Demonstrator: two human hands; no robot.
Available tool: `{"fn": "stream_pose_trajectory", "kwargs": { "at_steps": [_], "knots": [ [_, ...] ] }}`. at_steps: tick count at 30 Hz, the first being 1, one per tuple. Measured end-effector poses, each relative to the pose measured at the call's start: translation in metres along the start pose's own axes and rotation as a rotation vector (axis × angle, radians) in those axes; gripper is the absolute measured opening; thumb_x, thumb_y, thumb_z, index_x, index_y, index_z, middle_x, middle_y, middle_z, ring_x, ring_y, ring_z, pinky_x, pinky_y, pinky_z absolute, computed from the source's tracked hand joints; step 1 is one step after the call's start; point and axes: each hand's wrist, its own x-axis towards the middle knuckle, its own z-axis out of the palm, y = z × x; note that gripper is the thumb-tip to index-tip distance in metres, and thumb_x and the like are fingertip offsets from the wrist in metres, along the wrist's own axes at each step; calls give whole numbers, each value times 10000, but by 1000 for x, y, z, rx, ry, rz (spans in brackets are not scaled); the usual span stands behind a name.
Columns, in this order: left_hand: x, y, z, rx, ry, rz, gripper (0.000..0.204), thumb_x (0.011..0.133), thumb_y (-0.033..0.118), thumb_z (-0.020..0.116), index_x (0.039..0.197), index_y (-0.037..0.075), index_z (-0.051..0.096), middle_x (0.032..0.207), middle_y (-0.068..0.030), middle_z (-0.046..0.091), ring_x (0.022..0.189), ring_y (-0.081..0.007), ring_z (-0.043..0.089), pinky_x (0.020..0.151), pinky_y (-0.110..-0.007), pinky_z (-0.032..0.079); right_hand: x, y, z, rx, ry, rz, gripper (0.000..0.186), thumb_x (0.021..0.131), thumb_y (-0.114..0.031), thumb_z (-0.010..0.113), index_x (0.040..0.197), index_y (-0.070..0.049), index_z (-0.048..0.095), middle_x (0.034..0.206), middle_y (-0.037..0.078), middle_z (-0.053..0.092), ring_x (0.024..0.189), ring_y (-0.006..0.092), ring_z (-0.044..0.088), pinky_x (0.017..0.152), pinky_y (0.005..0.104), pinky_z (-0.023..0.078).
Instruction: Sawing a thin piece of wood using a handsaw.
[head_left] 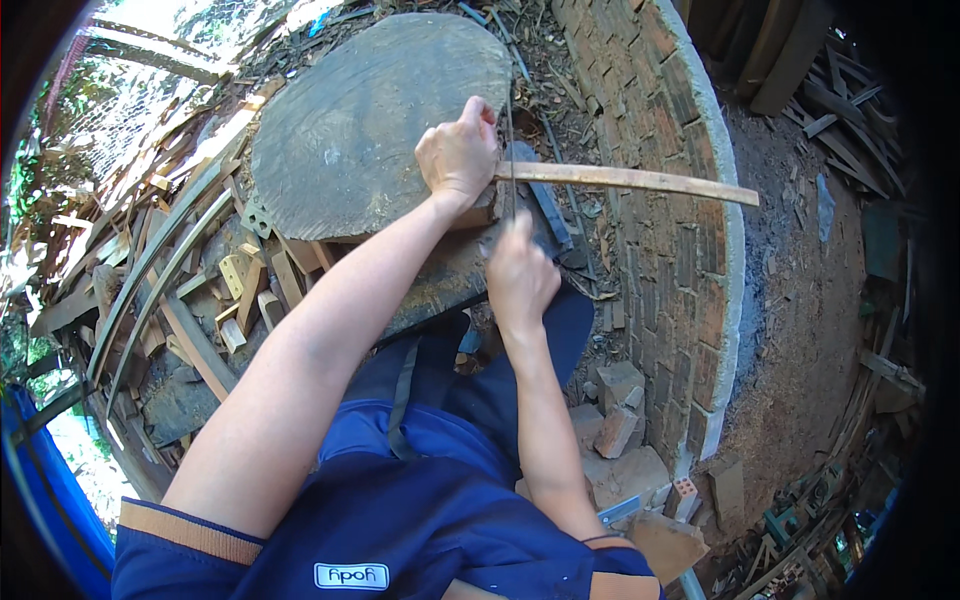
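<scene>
left fingers (436, 152) clench wooden strip (630, 178), right fingers (528, 262) blade (511, 130).

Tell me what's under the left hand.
The left hand covers one end of a wooden strip, which sticks out at its right side. A grey round wood block shows beside and beneath. The strip's covered end and the palm's contact cannot be seen.
</scene>
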Motion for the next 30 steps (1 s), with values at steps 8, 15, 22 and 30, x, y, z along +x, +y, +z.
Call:
{"fn": "stream_pose_trajectory", "kwargs": {
  "at_steps": [8,15,22,30],
  "knots": [
    [2,4,-2,-13,-14,22,97,910,255,533,940,220,618,687,-116,672,682,-339,679,616,-459,510,4,2,-4,30,25,-18,84,958,-146,486,960,-64,499,559,151,633,547,343,669,474,462,527],
    [-2,0,-4,-9,-38,5,116,915,257,518,957,220,619,709,-117,685,709,-343,685,642,-467,516,-60,8,-9,79,-134,72,184,1001,-208,476,1060,-42,531,599,195,638,570,379,659,479,497,506],
    [1,3,-3,-17,-24,-9,118,915,260,516,956,218,618,723,-120,690,716,-349,683,651,-465,516,-7,3,-4,8,2,9,92,962,-155,501,966,-63,505,557,158,630,539,355,662,470,472,519],
    [1,0,-3,-26,-8,0,107,912,256,521,938,217,617,690,-120,674,712,-353,681,651,-477,512,-15,2,-12,34,-49,28,77,953,-149,496,946,-72,499,593,168,650,564,359,672,486,478,526]
  ]
}}
